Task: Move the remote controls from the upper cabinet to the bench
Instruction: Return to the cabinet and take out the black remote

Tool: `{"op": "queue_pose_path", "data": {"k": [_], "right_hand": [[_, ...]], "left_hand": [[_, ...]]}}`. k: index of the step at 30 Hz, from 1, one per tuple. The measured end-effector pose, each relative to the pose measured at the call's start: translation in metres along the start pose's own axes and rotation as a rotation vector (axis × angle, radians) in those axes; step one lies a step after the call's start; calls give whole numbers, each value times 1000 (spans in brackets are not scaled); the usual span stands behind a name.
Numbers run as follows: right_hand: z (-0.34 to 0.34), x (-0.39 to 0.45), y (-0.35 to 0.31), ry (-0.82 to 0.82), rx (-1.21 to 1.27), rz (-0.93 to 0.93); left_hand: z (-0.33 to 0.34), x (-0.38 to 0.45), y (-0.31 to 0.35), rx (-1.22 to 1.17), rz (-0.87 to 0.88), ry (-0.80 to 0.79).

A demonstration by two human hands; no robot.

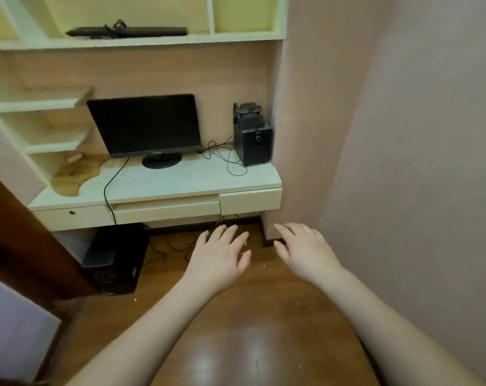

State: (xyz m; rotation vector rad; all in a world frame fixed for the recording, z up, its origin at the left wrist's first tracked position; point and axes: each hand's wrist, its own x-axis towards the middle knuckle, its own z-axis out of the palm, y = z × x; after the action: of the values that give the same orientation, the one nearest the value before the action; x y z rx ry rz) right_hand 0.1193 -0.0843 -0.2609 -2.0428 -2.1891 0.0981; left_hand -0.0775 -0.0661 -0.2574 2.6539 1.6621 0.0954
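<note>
Long black objects (127,32) with a tangle of cable lie in the upper cabinet (141,41) at the top of the view; whether they are remote controls I cannot tell. Below it stands the white desk (180,181). My left hand (221,256) and my right hand (306,250) are stretched out in front of me over the wooden floor, palms down, fingers spread, holding nothing. Both hands are far below the upper cabinet and in front of the desk's edge.
A black monitor (145,126) and a black speaker (253,140) with loose cables stand on the desk. A computer tower (116,263) sits on the floor under it. Side shelves (44,129) are at left, a dark door edge (22,235) beside them, a pink wall (403,135) at right.
</note>
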Motion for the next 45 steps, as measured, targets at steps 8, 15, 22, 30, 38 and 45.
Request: {"op": "queue_pose_path", "data": {"k": [8,15,22,30,38,45], "right_hand": [[-16,87,-56,54,-45,-39],[-54,147,-54,159,-86,-83],[-103,217,-9,238,-136,-131],[-164,296,41,404,-158,-169],[-223,374,49,438,-203,-234],[-260,437,29,460,-214,-229]], "left_hand": [[-44,52,-89,83,24,16],[-85,114,-107,121,75,70],[-124,199,-100,230,114,173],[-183,286,-83,314,119,311],[-260,350,-95,225,77,290],[-295,402,-138,145,65,297]]}}
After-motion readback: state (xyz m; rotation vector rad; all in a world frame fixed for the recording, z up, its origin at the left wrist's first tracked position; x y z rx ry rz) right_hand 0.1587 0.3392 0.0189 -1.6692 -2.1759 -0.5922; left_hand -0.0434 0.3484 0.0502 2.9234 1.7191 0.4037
